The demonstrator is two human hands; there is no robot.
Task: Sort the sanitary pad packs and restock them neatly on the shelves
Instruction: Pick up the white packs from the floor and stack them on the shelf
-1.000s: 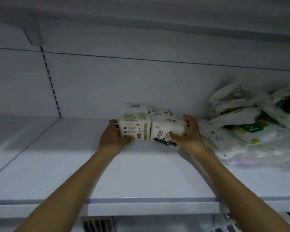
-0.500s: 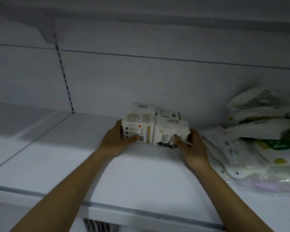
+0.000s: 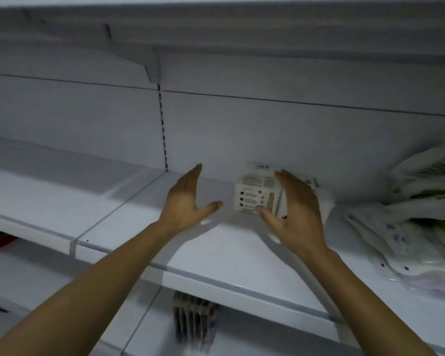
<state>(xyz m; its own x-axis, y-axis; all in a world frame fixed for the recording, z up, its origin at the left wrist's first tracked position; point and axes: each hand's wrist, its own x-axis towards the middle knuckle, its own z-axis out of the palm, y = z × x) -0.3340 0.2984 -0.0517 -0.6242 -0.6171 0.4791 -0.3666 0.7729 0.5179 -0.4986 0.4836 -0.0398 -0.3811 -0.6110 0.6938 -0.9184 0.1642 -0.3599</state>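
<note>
Small white sanitary pad packs stand grouped against the back wall of the white shelf. My left hand hovers a short way left of them with straight fingers, touching nothing. My right hand is in front of the right side of the group, fingers straight, thumb near the front pack's lower corner. It covers the right-hand packs, and I cannot tell if it touches them.
A loose heap of larger white and green plastic pad packs lies on the shelf's right part. A shelf upright with slots runs down the back wall. Below the shelf hangs a small ribbed item.
Both hands have let go of the packs. My left hand has drawn away to the left and opened; my right hand has opened in front of the group. The view has swung left.
</note>
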